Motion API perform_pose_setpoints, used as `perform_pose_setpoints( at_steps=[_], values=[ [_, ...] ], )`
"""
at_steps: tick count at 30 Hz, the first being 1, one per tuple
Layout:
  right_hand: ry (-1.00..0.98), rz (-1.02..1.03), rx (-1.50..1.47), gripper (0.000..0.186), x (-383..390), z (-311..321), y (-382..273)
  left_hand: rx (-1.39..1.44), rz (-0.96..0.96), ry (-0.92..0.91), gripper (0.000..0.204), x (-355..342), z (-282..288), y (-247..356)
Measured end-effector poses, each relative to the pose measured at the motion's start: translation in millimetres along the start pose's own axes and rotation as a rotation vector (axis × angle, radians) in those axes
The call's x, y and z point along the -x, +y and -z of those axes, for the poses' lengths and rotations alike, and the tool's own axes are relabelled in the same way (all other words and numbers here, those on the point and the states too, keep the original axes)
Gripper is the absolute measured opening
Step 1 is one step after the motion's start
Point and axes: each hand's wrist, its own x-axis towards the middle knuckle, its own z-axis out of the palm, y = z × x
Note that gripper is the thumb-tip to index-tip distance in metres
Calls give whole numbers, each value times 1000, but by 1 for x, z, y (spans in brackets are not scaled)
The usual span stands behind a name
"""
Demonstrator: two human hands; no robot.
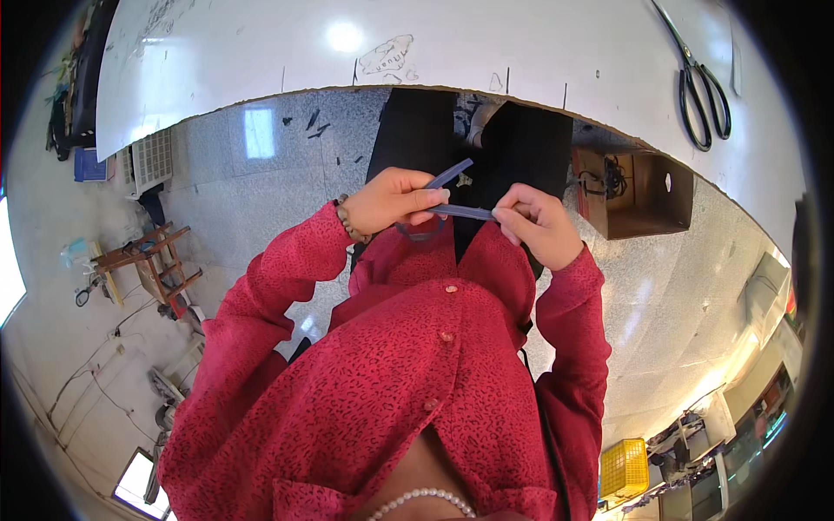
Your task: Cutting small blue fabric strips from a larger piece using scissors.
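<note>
A narrow dark blue strip, apparently fabric (pixel 466 211), stretches between my two hands above my lap. My left hand (pixel 391 205) pinches it between thumb and fingers, and one short end sticks out up and to the right past the fingertips. My right hand (pixel 546 227) is closed on the strip's right end with thumb and forefinger. Below the left fingers a darker loop hangs against the red shirt; whether it belongs to the same strip I cannot make out.
A white table (pixel 452 48) with pen marks lies ahead, its front edge rough. Black-handled scissors (pixel 702 95) rest at its right. Underneath stands an open cardboard box (pixel 647 204) with dark cords. A wooden stool (pixel 156 265) is at left, a yellow basket (pixel 624 469) at lower right. Dark scraps (pixel 317 126) litter the floor.
</note>
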Motion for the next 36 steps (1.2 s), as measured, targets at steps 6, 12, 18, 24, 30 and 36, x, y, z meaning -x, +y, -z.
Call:
perform_pose_setpoints(
  at_steps=[6, 12, 18, 24, 30, 36],
  values=[
    [-9, -7, -23, 9, -5, 6, -7, -36, 42, -148, 24, -10, 7, 7],
    [-25, -11, 6, 9, -11, 8, -11, 82, -23, -155, 22, -21, -9, 3],
    [90, -59, 142, 8, 2, 6, -36, -6, -64, -158, 22, -26, -15, 14],
    [980, 545, 799, 9, 44, 74, -97, 124, -127, -142, 18, -31, -26, 32],
    [1239, 318, 1452, 31, 32, 166, -126, 240, -355, -66, 21, -36, -36, 42],
    [1158, 133, 1450, 44, 13, 179, -135, 544, -386, -200, 24, -35, -45, 51]
  ],
)
